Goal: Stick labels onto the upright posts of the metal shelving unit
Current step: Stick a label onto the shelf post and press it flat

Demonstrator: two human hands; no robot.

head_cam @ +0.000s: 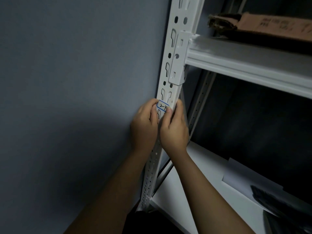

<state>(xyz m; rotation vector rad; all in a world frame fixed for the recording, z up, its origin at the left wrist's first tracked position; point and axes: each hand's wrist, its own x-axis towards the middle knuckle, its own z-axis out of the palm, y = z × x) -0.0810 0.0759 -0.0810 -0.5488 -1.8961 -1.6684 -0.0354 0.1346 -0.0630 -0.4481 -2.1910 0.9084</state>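
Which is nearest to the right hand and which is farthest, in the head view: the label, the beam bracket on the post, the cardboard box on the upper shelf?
1. Label: on the post, under the thumb of the right hand.
2. Beam bracket: higher up on the same post.
3. Cardboard box: far up and to the right, on the upper shelf.

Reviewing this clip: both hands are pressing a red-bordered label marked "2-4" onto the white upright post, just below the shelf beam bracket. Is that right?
Not quite: the label has a blue border, not red, as the head view shows. The rest holds: the left hand and right hand hold it against the white upright post, below the shelf beam bracket.
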